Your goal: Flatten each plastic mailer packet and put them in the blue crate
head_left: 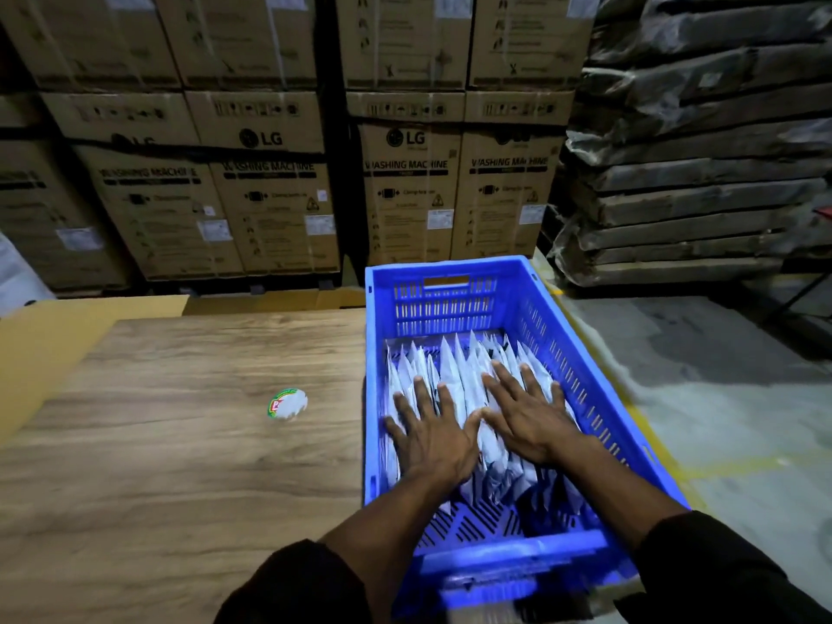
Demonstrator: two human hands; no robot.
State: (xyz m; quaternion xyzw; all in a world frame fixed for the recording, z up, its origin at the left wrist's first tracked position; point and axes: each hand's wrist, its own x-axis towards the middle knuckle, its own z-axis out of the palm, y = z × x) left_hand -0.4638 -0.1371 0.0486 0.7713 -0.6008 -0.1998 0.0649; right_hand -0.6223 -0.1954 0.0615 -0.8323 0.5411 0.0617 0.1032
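With the left hand (pixel 432 436) and right hand (pixel 529 418) pressed flat, fingers spread, on the mailers (pixel 463 376) stood on edge inside the crate (pixel 562 549), uneven pressure is likely to topple the row toward the bare near end.

Blue slotted crate (pixel 454 304), white mailer packets (pixel 454 380), wood-grain table (pixel 180 443), brown printed cartons (pixel 270 204)

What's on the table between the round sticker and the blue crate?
Nothing: head view shows bare wood table between sticker and crate.
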